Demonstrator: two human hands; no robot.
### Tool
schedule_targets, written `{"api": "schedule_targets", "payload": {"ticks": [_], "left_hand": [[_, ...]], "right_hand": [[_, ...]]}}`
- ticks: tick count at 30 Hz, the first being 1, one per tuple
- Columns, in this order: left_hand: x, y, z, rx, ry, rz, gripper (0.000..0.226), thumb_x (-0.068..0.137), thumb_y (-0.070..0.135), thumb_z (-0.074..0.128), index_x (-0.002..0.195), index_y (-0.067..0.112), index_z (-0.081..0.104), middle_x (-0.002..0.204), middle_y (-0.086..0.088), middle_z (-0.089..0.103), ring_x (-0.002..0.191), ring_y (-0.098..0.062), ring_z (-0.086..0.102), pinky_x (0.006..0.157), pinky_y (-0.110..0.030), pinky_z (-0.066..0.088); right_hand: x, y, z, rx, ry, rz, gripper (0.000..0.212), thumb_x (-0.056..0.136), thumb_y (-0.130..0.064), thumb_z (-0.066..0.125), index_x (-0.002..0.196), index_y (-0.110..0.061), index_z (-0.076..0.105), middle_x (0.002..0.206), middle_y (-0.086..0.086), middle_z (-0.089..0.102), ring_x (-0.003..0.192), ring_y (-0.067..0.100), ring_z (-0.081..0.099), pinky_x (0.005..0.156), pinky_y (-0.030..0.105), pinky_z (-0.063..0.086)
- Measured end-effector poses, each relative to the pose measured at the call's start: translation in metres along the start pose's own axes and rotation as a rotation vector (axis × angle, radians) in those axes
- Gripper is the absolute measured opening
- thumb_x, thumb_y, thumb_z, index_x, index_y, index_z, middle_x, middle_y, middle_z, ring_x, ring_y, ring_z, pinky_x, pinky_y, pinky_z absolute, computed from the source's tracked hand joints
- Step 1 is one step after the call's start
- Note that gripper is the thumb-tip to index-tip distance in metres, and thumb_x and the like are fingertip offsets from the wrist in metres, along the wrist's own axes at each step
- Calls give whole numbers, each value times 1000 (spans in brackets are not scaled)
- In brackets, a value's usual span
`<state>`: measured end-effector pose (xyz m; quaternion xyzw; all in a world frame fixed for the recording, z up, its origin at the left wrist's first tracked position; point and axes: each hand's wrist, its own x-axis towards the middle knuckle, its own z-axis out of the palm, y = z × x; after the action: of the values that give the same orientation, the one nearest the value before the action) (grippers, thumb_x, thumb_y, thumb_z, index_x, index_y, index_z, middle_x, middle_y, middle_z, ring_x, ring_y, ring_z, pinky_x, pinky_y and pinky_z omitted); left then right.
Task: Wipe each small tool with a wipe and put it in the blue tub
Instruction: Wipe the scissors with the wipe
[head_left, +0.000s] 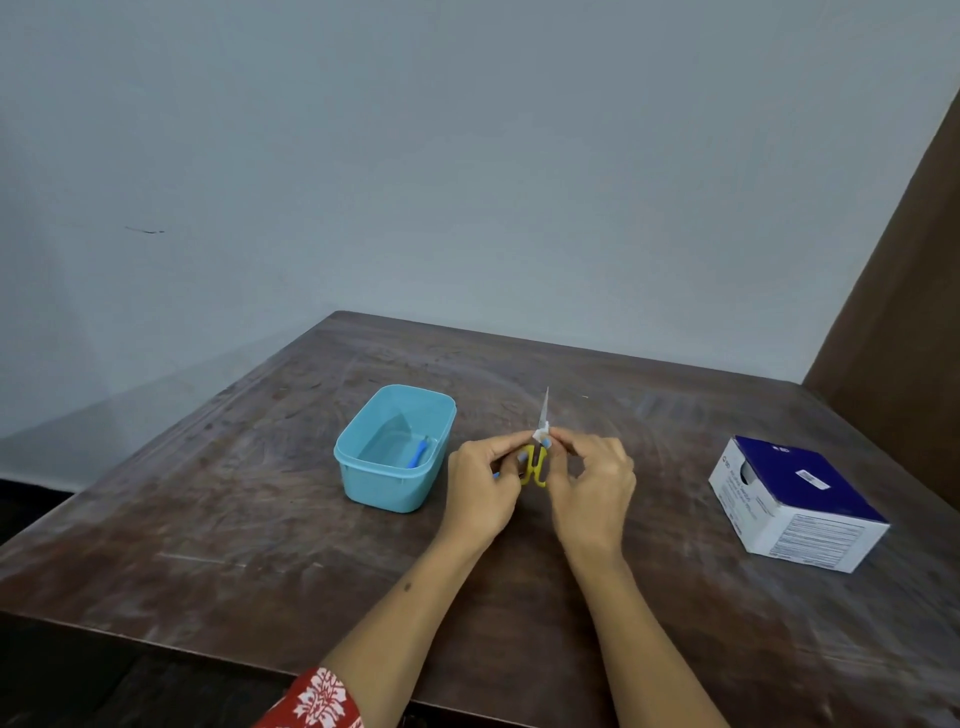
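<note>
Scissors (536, 457) with yellow handles are gripped by the curled left hand (485, 480) above the table (260, 519); a white wipe (541, 429) is pinched on the blades by the right hand (592, 486), beside the blue tub (363, 467).

Bare table (260, 519) lay open around the blue tub (363, 483) — only the white-and-blue box (795, 499) stood far right, well apart

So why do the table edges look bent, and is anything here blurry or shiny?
Head view: the wide-angle lens bows the table edges and tilts the wall; soft, even light, only faint shadows under the hands; dull sheen on the tabletop beyond the tub; the scissors and wipe look slightly soft; the box print is too small to read.
</note>
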<state>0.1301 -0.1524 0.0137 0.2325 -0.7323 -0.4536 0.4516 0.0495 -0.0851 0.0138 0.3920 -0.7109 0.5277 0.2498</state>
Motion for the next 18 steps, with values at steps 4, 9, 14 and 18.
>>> {"api": "schedule_targets", "payload": {"ticks": [4, 9, 14, 18], "left_hand": [[2, -2, -1, 46, 67, -19, 29, 86, -1, 58, 110, 11, 68, 104, 1, 70, 92, 0, 62, 78, -4, 47], [2, 1, -1, 66, 84, -17, 30, 86, 0, 57, 112, 11, 67, 105, 4, 68, 93, 1, 59, 77, -1, 45], [1, 3, -2, 42, 75, -21, 34, 85, -5, 54, 111, 12, 68, 102, 3, 70, 93, -3, 64, 81, -9, 50], [1, 6, -2, 41, 91, -25, 33, 86, -5, 54, 112, 10, 67, 98, 9, 66, 88, 0, 61, 77, -3, 47]], "right_hand": [[-1, 3, 0, -116, 14, 17, 7, 75, -13, 69, 79, -16, 72, 73, -2, 69, 77, 23, 59, 72, 31, 34], [0, -1, -1, -149, 46, 33, 13, 70, -22, 62, 77, -22, 73, 70, -5, 64, 76, 19, 54, 72, 30, 31], [0, -3, 0, -42, 43, -17, 21, 77, -32, 53, 80, -25, 72, 73, -16, 55, 79, 5, 44, 75, 29, 26], [0, -1, 0, 1, 80, 57, 11, 76, -29, 58, 76, -26, 68, 72, -14, 60, 81, 5, 45, 75, 28, 27]]}}
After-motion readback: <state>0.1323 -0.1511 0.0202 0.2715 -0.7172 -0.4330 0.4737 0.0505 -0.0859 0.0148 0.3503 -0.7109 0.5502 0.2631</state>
